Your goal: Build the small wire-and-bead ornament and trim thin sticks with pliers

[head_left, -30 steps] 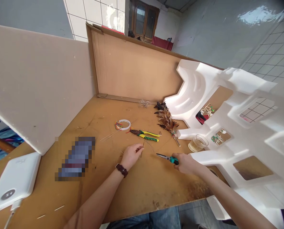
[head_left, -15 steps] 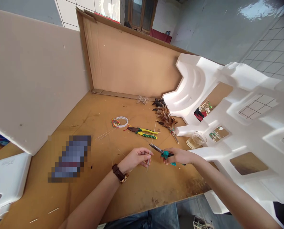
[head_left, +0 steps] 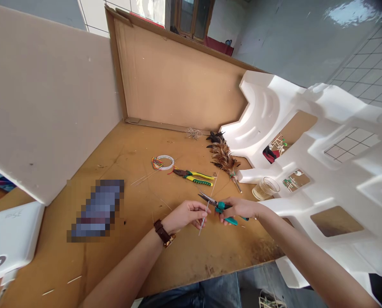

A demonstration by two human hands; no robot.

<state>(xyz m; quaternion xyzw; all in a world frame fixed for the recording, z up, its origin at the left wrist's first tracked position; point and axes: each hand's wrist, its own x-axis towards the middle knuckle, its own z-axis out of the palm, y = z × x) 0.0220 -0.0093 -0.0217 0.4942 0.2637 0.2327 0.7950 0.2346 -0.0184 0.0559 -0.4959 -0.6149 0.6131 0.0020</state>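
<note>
My left hand (head_left: 189,216), with a brown watch strap at the wrist, pinches a thin, pale wire-like strand (head_left: 202,224) between thumb and fingers. The strand slants up past the fingertips and sticks out below them. Wrapped round the teal handles of long-nose pliers (head_left: 222,207) is my right hand (head_left: 238,208). The pliers' jaws point left, parted, right by the strand above my left fingertips; whether they touch it I cannot tell. Just beyond lie yellow-and-green pliers (head_left: 197,176) and a white ring (head_left: 167,162) with coloured threads.
Brown feathers (head_left: 224,157) in a bundle and a glass of liquid (head_left: 265,189) stand near the white foam packing (head_left: 293,145) on the right. A wire tangle (head_left: 193,133) lies by the cardboard wall (head_left: 178,81). At left are a blurred dark rectangle (head_left: 99,207) and a white device (head_left: 14,235).
The teal pliers' jaws have parted wider and come over to the strand. The strand has slid or tilted slightly in my left hand. The whole view has shifted slightly.
</note>
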